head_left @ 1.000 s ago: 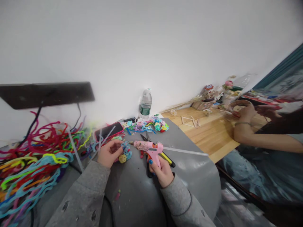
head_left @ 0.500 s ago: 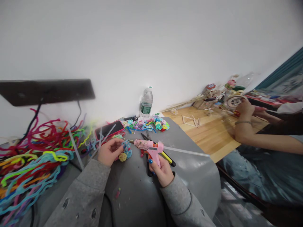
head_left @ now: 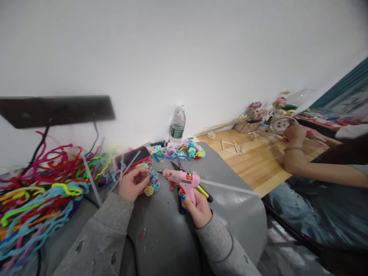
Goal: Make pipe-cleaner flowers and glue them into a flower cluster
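Gripped in my right hand [head_left: 197,209] is a pink hot glue gun [head_left: 181,178], with a long clear glue stick [head_left: 230,186] poking out of its back. The nozzle points left and meets, or nearly meets, a cluster of pipe-cleaner flowers [head_left: 153,184] in blue, yellow and red. My left hand [head_left: 132,184] pinches that cluster from its left side; part of it is hidden behind the fingers. Under the glue gun lie black-and-yellow pliers [head_left: 202,191], partly covered.
Colourful pipe cleaners [head_left: 43,199] heap up at the left. A phone [head_left: 133,156], a water bottle [head_left: 178,124] and more pipe-cleaner flowers [head_left: 196,150] line the wall side of the grey table [head_left: 230,226]. A co-worker's hands [head_left: 296,134] hold a round object over the wooden table [head_left: 258,165].
The glue gun has shifted very slightly right, and its glue stick reaches a little further right. My left hand keeps its place. The co-worker's hands have moved slightly.
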Demonstrator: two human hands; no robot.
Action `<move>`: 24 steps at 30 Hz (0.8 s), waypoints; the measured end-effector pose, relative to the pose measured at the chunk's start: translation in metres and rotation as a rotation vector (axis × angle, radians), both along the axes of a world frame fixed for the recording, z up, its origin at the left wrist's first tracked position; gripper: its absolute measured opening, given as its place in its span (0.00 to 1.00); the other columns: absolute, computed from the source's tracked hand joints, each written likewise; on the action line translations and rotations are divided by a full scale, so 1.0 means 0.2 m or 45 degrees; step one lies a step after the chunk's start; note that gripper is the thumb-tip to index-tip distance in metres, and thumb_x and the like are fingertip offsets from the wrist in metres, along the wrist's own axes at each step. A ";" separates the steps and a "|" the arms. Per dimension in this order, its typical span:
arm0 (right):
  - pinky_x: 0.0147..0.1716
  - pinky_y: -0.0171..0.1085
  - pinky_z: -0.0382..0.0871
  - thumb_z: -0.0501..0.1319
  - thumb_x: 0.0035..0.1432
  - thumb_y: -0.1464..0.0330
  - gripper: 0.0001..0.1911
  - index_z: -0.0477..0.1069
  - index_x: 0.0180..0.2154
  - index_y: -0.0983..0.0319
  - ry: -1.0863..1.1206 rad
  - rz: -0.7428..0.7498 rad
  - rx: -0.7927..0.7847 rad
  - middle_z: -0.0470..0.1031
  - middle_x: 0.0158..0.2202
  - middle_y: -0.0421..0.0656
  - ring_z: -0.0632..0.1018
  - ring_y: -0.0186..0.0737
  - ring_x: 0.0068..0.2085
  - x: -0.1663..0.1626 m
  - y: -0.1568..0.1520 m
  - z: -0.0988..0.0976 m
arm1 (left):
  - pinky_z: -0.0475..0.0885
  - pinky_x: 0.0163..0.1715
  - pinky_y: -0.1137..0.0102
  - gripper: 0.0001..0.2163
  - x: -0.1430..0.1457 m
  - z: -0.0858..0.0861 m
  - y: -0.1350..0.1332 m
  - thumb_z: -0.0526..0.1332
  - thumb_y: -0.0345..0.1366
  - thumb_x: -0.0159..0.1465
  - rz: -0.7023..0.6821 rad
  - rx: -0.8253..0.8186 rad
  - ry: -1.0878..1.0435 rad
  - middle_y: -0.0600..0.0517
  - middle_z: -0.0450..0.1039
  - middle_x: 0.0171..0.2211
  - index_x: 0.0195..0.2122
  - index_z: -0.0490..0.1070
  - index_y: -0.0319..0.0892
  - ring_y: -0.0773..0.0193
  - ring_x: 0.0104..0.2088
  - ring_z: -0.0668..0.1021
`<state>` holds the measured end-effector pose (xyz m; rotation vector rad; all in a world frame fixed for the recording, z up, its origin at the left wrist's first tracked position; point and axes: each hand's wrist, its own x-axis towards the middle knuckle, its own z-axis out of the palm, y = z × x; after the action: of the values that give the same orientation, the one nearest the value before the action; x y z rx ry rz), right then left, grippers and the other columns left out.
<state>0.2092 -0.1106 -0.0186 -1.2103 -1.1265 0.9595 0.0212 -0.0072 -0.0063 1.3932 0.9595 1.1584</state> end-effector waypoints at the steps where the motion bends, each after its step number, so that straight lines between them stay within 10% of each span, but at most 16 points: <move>1: 0.18 0.32 0.54 0.58 0.53 0.54 0.19 0.69 0.34 0.64 0.000 0.001 0.001 0.60 0.18 0.36 0.59 0.30 0.19 0.00 0.00 0.00 | 0.74 0.30 0.71 0.16 0.00 0.00 0.00 0.67 0.44 0.49 -0.007 -0.002 0.002 0.51 0.74 0.27 0.33 0.72 0.39 0.65 0.27 0.77; 24: 0.18 0.33 0.55 0.59 0.52 0.52 0.20 0.69 0.33 0.63 0.046 0.009 -0.014 0.61 0.17 0.36 0.60 0.30 0.18 -0.01 0.00 0.04 | 0.75 0.32 0.68 0.17 -0.03 -0.01 0.03 0.67 0.43 0.48 -0.127 -0.123 0.050 0.48 0.76 0.29 0.34 0.72 0.37 0.62 0.29 0.78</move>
<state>0.2077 -0.1108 -0.0111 -1.1939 -1.0987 0.9903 0.0149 -0.0005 -0.0078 1.3745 0.9508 1.0014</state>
